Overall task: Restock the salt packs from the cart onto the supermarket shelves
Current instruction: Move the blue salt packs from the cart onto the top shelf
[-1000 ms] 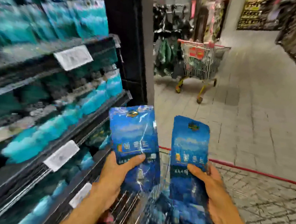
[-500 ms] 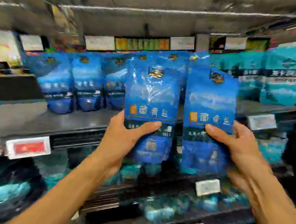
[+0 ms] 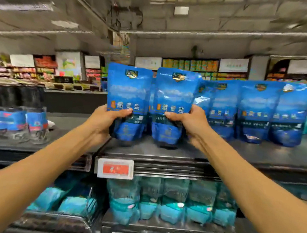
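Observation:
Two blue salt packs stand upright side by side on the dark top shelf (image 3: 146, 150). My left hand (image 3: 105, 120) grips the left salt pack (image 3: 129, 92) at its lower half. My right hand (image 3: 188, 122) grips the right salt pack (image 3: 174, 96) the same way. Both pack bottoms sit at or just above the shelf surface; I cannot tell if they touch. More blue salt packs (image 3: 256, 112) line the shelf to the right, behind and beside the held ones. The cart is out of view.
Jars with blue labels (image 3: 16, 123) stand at the shelf's left. A red and white price tag (image 3: 115, 168) hangs on the shelf edge. Teal packs (image 3: 170, 201) fill the shelf below. Other store aisles show far behind.
Both hands carried the two packs up from the cart area to the top shelf and lowered them onto it, left of the existing row. My view swung from the aisle to the shelf.

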A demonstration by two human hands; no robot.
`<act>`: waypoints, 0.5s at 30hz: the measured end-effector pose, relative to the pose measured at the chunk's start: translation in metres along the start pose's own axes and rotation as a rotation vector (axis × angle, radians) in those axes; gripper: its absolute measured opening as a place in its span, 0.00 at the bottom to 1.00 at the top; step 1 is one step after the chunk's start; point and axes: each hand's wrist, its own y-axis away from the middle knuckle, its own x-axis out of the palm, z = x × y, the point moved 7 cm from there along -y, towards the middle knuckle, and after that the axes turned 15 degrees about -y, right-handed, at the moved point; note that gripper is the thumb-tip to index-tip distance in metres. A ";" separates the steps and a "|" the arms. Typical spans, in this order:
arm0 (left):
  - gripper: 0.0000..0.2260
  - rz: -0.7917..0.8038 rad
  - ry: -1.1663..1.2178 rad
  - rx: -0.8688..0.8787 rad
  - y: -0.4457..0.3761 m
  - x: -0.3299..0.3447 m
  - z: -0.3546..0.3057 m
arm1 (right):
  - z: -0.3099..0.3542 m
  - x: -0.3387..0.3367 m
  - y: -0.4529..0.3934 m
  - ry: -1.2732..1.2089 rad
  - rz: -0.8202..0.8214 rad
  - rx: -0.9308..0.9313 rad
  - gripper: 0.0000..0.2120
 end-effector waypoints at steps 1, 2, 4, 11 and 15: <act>0.19 -0.019 0.000 -0.005 -0.008 -0.005 0.007 | -0.010 0.007 -0.007 0.031 0.004 0.009 0.19; 0.19 -0.021 -0.003 -0.011 -0.015 -0.008 0.014 | -0.019 0.013 -0.011 0.060 0.009 0.015 0.20; 0.19 0.011 -0.002 -0.011 -0.028 -0.010 0.027 | -0.032 0.018 -0.019 0.114 0.010 0.010 0.22; 0.16 0.098 -0.566 0.099 -0.045 -0.035 0.039 | -0.025 -0.001 -0.018 0.862 0.161 -0.011 0.31; 0.15 0.057 -0.607 0.125 -0.053 -0.033 0.039 | -0.025 -0.001 -0.016 0.957 0.071 -0.033 0.29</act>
